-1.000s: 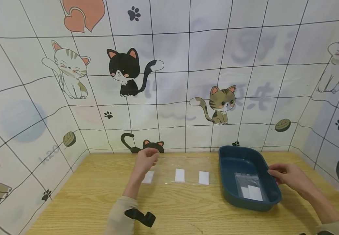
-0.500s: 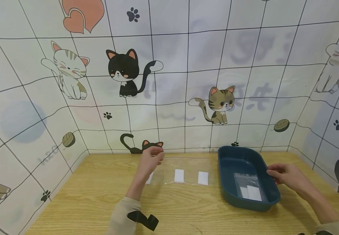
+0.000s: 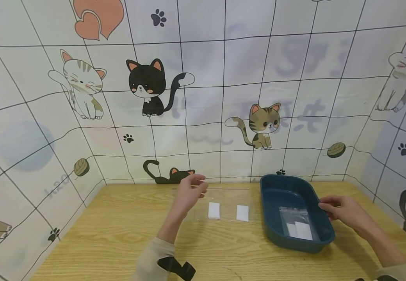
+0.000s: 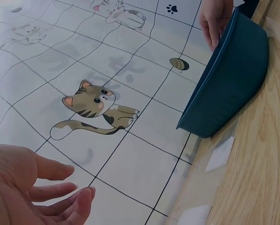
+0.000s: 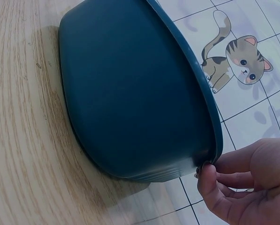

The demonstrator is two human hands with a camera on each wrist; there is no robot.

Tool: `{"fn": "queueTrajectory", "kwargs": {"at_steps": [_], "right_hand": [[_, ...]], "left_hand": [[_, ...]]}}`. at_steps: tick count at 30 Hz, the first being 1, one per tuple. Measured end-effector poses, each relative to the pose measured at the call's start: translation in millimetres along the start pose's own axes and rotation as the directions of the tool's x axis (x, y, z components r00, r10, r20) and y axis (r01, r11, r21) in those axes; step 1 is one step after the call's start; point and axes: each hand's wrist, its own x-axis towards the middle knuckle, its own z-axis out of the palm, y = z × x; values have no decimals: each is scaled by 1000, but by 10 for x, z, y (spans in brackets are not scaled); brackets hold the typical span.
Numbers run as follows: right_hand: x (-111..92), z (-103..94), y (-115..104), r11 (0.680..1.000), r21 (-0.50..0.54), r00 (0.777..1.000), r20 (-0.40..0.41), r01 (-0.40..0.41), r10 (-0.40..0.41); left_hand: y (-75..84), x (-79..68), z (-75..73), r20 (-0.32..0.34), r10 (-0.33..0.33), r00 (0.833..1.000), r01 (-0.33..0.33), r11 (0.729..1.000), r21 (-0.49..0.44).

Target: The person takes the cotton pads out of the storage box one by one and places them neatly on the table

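My right hand [image 3: 343, 212] pinches the right rim of a dark blue plastic basin [image 3: 271, 230], thumb and fingers on either side of the edge in the right wrist view. Inside the basin lies a clear zip bag [image 3: 296, 224] with white pieces in it. My left hand [image 3: 190, 191] hovers with loosely bent fingers above a row of clear bags, holding nothing. Two of their white inserts show, a middle white card [image 3: 214, 210] and a right white card [image 3: 243, 213]. The left end of the row is hidden behind the left hand and forearm.
The wooden table [image 3: 111, 234] backs onto a grid-lined wall cloth [image 3: 203, 97] printed with cartoon cats. The basin stands just right of the bag row. A black strap [image 3: 176, 268] sits on the left sleeve.
My left hand has moved rightward along the bag row, now covering the leftmost white card. The right hand stays on the basin rim, and the basin stays put.
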Motion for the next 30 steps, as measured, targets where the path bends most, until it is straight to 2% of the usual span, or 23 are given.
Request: {"fn": "queueTrajectory", "kwargs": {"at_steps": [12,22,30], "right_hand": [[-6,-6,-17,1000,21,1000,13,5,-6],[-10,-4,-7,1000,25,1000,18,2,-2],[4,-4,4,1000,28,1000,17,-1,0]], "left_hand": [[72,-41,168,63,43,997,-42,999,-28],[38,-72,410,120,33,992,-28,998,-48],[111,-66,535,150,44,988,-30,995,-93]]}}
